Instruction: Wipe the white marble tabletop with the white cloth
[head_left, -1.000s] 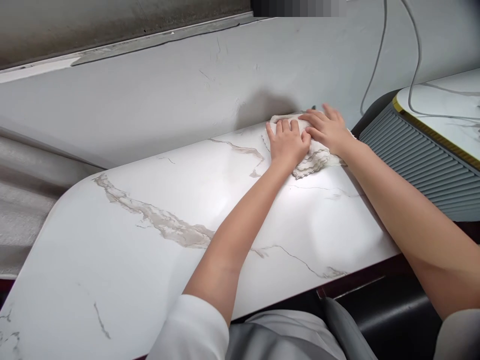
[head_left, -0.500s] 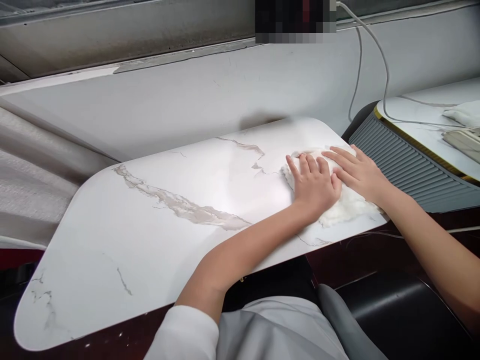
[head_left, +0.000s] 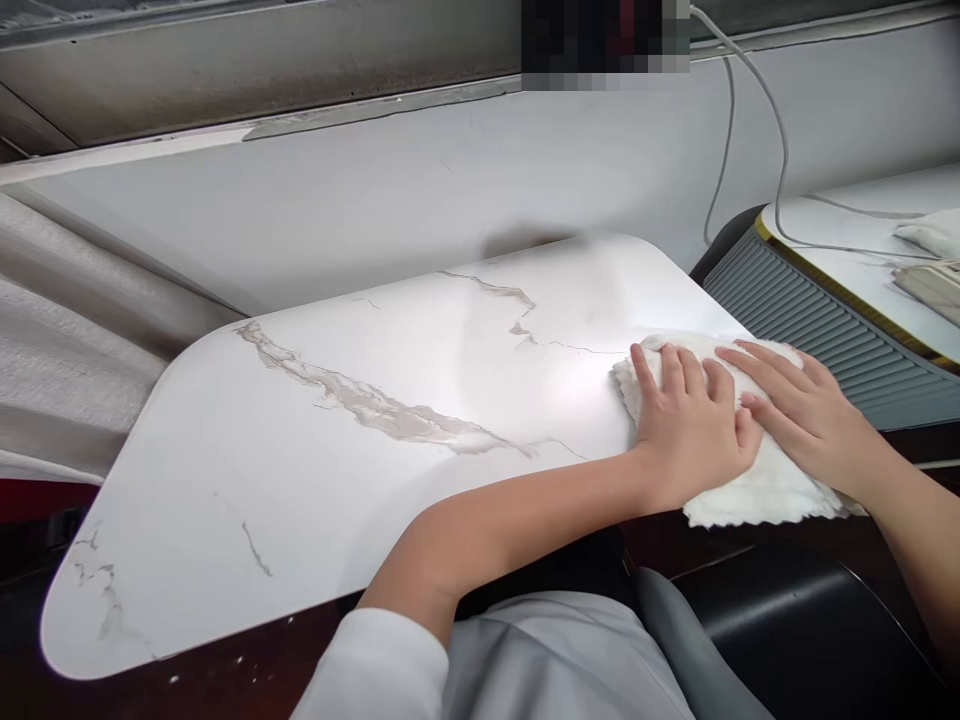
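A white fluffy cloth (head_left: 780,470) lies at the right end of a white marble-patterned tabletop (head_left: 375,360), and its scalloped lower edge hangs past the front edge. My left hand (head_left: 694,430) presses flat on the cloth, its fingers spread and pointing away from me. Beside it, my right hand (head_left: 817,415) also rests on the cloth with its fingers stretched out to the left. The two hands are close together, the right thumb side near the left thumb. Cloth under both palms is hidden.
A second table (head_left: 832,230) with ribbed grey side and gold trim stands to the right, bearing a beige device (head_left: 930,285) and white fabric. A cable (head_left: 784,150) hangs by the wall. Grey curtain (head_left: 67,340) borders the left. A black chair seat (head_left: 810,620) is at lower right.
Both hands and the cloth have slid right and toward me across the tabletop. The cloth's lower edge now hangs over the front edge. The view has shifted slightly.
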